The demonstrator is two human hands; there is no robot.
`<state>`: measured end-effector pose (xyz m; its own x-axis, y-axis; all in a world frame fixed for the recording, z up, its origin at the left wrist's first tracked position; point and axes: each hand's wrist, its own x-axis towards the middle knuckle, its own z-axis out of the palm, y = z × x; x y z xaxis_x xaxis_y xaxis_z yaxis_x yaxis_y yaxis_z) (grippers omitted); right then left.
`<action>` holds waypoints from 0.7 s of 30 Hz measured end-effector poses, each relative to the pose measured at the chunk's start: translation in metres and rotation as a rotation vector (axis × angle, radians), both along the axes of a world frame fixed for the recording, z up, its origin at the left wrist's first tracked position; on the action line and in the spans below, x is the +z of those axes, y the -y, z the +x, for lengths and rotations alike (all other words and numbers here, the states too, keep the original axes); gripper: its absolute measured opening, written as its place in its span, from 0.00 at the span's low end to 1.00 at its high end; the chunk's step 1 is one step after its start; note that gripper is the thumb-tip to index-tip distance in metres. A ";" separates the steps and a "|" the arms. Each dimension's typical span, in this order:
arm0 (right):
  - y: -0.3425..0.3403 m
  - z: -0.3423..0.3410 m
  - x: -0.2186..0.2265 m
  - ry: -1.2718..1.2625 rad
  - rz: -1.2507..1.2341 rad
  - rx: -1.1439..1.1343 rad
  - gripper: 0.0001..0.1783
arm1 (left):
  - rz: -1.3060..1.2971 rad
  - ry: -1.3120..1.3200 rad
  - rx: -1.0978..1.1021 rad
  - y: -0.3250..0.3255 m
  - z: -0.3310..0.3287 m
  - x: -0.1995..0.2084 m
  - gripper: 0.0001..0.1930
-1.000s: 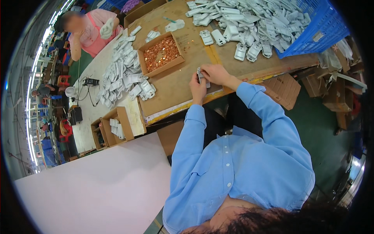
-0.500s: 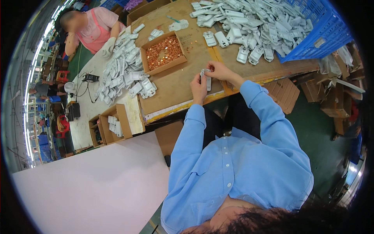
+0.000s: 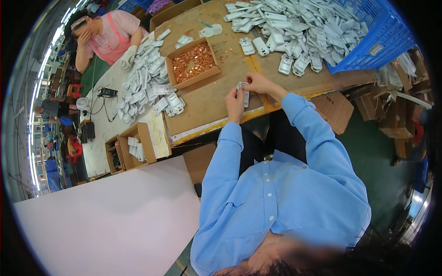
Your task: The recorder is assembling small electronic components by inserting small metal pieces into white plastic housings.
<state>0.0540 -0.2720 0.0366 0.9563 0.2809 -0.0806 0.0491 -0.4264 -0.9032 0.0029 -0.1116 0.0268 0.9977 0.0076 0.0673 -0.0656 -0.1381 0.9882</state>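
Above the near edge of the cardboard-covered table, both my hands meet at a small white plastic housing point(image 3: 246, 98). My left hand point(image 3: 235, 104) grips it from the left with bent fingers. My right hand point(image 3: 258, 83) pinches at its upper end; whether a small part sits between those fingertips is too fine to see. Up and to the left, a shallow cardboard box point(image 3: 201, 78) holds many small copper-coloured metal pieces point(image 3: 191, 60). A big heap of similar white housings point(image 3: 294, 34) covers the far right, and another pile point(image 3: 146, 80) lies at the left.
A blue plastic crate point(image 3: 375, 48) stands tilted at the right beside the heap. Left of me are a carton of white parts point(image 3: 146, 142) and a large pale board point(image 3: 106, 211). Across the table sits a co-worker in a pink apron point(image 3: 113, 39), one gloved hand by the pile.
The co-worker's head has dipped and their bare hand now covers the face. My hands and the white housing stay in almost the same place.
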 end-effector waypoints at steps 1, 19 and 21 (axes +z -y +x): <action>0.000 0.001 -0.001 -0.004 -0.029 -0.002 0.16 | 0.002 -0.020 -0.026 0.000 0.000 0.000 0.11; 0.003 0.002 -0.008 -0.046 0.133 0.037 0.15 | -0.058 -0.063 -0.041 0.001 0.005 -0.007 0.10; 0.006 0.002 -0.010 -0.069 0.151 0.040 0.14 | -0.065 -0.055 -0.049 0.005 0.005 -0.005 0.10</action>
<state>0.0559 -0.2779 0.0262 0.9379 0.3326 -0.0991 -0.0006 -0.2841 -0.9588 0.0078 -0.1164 0.0213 0.9992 -0.0382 0.0132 -0.0159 -0.0710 0.9973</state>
